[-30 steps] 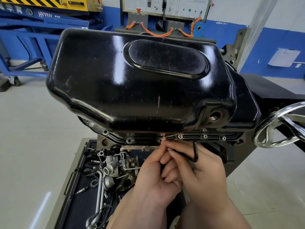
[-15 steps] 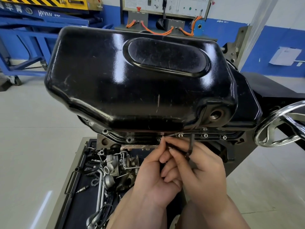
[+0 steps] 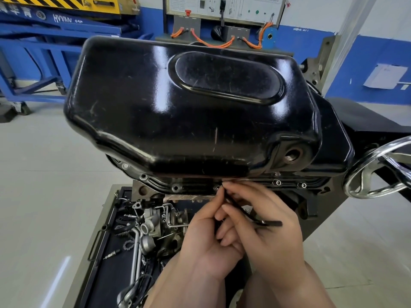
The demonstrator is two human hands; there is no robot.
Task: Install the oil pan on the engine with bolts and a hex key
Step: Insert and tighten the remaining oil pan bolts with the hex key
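The black oil pan (image 3: 189, 112) fills the middle of the view, lying upside-down on the engine (image 3: 146, 191), with its flat rim sitting on the engine's edge along the near side. A threaded drain hole (image 3: 292, 154) opens in its side wall at about 3 o'clock. A blue lift (image 3: 55, 41) stands far off at 10 o'clock, and a wiring board (image 3: 222, 7) with orange cables at 12 o'clock. Below the engine, at 7 o'clock, a dark tray (image 3: 104, 274) holds loose metal parts, pipes and small gears. A shiny handwheel (image 3: 378, 172) sticks out at 3 o'clock, just beside the pan's right end. Both hands meet at 6 o'clock, touching each other right under the rim. The right hand (image 3: 273, 230) has its fingers curled round the hex key (image 3: 270, 223), whose long arm slants up to a hole in the rim while its short arm points toward 3 o'clock across the palm. The left hand (image 3: 206, 236) has thumb and forefinger closed together at the key's upper end against the rim. They seem to pinch the key there, though any bolt under the fingertips is hidden. Two bolts (image 3: 278, 182) sit in the rim to the right of the hands, toward 3 o'clock, while the holes (image 3: 175, 187) toward 9 o'clock look open.
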